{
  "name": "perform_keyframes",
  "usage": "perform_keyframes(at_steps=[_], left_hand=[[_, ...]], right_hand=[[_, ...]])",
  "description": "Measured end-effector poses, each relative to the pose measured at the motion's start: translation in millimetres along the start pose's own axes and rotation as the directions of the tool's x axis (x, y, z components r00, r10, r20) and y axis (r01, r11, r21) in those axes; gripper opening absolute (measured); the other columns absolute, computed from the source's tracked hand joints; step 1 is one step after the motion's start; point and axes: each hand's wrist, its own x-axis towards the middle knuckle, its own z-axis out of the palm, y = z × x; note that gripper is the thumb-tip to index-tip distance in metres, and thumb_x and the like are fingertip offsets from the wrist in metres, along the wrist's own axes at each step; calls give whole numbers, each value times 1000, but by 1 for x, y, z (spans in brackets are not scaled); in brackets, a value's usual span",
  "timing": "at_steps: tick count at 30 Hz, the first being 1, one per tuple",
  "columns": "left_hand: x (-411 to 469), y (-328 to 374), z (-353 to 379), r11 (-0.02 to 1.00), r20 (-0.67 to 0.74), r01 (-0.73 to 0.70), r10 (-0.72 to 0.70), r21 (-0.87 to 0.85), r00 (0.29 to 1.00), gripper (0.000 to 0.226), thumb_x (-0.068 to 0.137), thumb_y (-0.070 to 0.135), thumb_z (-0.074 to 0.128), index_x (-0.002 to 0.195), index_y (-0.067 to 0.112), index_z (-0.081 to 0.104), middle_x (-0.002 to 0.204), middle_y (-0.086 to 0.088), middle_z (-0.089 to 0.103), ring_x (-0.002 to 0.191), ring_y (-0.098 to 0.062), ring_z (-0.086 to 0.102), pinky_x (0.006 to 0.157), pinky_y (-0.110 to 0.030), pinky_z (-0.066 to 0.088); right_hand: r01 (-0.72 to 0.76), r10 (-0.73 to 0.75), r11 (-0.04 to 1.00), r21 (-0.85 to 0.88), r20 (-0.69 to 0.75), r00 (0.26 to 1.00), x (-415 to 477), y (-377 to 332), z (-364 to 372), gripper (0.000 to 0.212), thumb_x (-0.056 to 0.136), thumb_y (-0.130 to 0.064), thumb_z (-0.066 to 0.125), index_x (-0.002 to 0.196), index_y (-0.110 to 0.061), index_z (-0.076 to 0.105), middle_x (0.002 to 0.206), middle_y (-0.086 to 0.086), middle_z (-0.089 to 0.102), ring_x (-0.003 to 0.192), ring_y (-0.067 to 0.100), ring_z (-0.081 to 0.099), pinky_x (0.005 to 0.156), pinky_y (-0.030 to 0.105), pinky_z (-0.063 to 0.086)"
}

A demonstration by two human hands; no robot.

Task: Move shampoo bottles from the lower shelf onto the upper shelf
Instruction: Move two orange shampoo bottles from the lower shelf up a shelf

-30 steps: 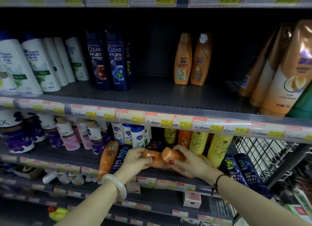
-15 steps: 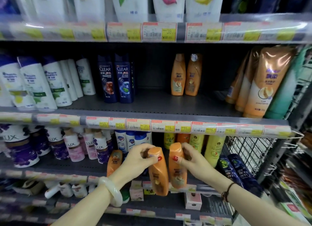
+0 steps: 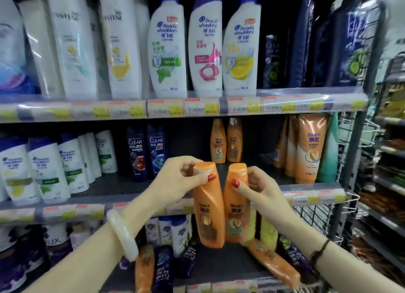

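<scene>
My left hand (image 3: 179,178) grips the top of one orange shampoo bottle (image 3: 208,207). Beside it, my right hand (image 3: 260,187) grips the top of a second orange shampoo bottle (image 3: 235,207). Both bottles hang upright, side by side and touching, in front of the edge of the upper shelf (image 3: 122,188). Two matching orange bottles (image 3: 225,139) stand at the back of that shelf. On the lower shelf (image 3: 219,264), more orange bottles (image 3: 274,264) and dark blue ones lie flat.
Dark blue Clear bottles (image 3: 145,152) and white bottles (image 3: 46,170) stand on the upper shelf to the left, large orange pouches (image 3: 306,148) to the right. A higher shelf holds big white bottles (image 3: 203,43). A wire rack (image 3: 315,218) bounds the right side.
Both hands have lifted the two orange bottles off the lower shelf and turned them upright, up to the upper shelf's edge. The camera has tilted upward.
</scene>
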Motion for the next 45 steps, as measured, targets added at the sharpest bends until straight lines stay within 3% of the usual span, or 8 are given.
perform_keyframes(at_steps=[11,15,26,34,36,40,43,45], left_hand=[[58,48,13,979,-52,-188,192,85,980,17,76,16,74,89,25,67,93,0,72,87,-14,68,78,-26,57],[73,45,25,978,-93,-184,193,97,977,17,75,16,74,88,24,66,90,4,69,87,-13,66,78,-25,54],[94,31,43,986,-215,-159,167,57,962,24,75,13,74,81,34,62,86,14,65,85,-3,62,77,-21,50],[100,7,54,997,-207,-41,28,-59,978,17,77,8,72,82,23,66,87,3,70,82,-10,68,72,-19,54],[99,1,59,997,-166,-7,-6,-77,986,18,76,8,73,85,22,65,87,3,70,77,-2,68,67,-14,54],[96,-9,62,994,-127,39,-51,-102,991,25,75,10,74,87,28,62,90,7,69,76,2,66,60,-8,50],[91,-22,61,985,-43,151,-155,-88,987,31,74,10,76,89,31,60,99,-2,68,88,-11,66,64,-24,55],[89,-32,63,976,-26,206,-209,-66,978,31,73,9,76,88,31,59,98,-2,67,89,-16,66,66,-31,56]], right_hand=[[145,-149,988,-54,-79,986,53,-38,-38,33,75,-39,67,99,-17,59,96,-4,70,90,4,66,72,19,55],[126,-136,988,-93,-107,985,65,-26,-49,25,81,-28,68,101,-16,58,100,-1,69,95,8,65,82,28,54],[107,-119,991,-77,-182,976,82,-8,-54,20,81,-26,69,95,-22,56,96,-4,67,92,7,64,74,19,50],[15,-19,999,-37,-125,992,90,13,-58,27,81,-25,69,103,-20,54,98,-5,67,92,7,65,74,21,52],[-28,26,998,-50,-50,998,91,20,-63,35,82,-18,69,111,-20,50,105,-4,65,98,10,63,80,24,52],[-87,93,991,-98,62,994,82,36,-72,36,81,-14,69,112,-19,51,106,-4,65,103,13,62,76,13,51],[-127,139,986,-108,105,985,80,44,-76,36,83,-15,68,115,-20,52,110,-1,64,106,17,61,89,36,54],[-133,150,983,-127,129,980,81,45,-77,39,83,-16,67,119,-20,50,113,2,63,109,19,60,92,41,52]])
